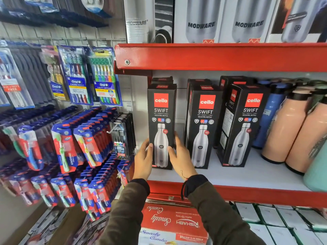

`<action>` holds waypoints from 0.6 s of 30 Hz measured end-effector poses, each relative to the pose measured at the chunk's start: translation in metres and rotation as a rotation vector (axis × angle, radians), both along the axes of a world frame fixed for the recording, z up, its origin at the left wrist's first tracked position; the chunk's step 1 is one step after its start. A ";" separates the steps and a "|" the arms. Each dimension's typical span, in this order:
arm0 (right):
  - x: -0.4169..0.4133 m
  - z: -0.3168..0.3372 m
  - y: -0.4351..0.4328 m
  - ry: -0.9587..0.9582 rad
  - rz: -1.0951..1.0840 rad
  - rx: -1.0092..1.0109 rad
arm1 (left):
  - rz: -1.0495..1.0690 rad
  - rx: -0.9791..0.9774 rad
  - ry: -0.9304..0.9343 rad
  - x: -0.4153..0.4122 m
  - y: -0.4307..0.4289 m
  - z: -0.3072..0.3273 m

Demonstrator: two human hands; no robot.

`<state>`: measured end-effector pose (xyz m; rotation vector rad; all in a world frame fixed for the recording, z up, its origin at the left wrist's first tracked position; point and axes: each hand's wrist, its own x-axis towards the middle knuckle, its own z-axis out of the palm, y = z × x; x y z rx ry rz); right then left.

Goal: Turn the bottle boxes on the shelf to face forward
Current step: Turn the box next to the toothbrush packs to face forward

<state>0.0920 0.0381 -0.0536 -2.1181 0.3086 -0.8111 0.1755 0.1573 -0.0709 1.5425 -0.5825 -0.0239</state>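
On the white shelf (230,174), leftmost Cello Swift bottle box (161,121) upright, front forward, gripped between left hand (142,160) and right hand (181,156), fingers curled around both sides.

Both forearms, in dark olive sleeves with black cuffs, reach up and forward side by side. Left hand (143,160): raised, fingers extended upward, thumb tip pressed forward, palm turned toward the right. Right hand (181,156): raised at the same level, fingers extended upward, thumb angled inward, palm turned toward the left. A thin dark cord shows at the right wrist. The hands are near each other, not touching.
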 end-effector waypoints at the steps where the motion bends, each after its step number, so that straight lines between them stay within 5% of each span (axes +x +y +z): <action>1: 0.000 -0.002 0.000 0.004 -0.005 0.014 | -0.003 -0.003 0.012 0.000 0.000 -0.001; 18: -0.036 -0.013 0.022 -0.021 -0.015 0.154 | 0.032 -0.050 0.107 -0.034 0.030 -0.008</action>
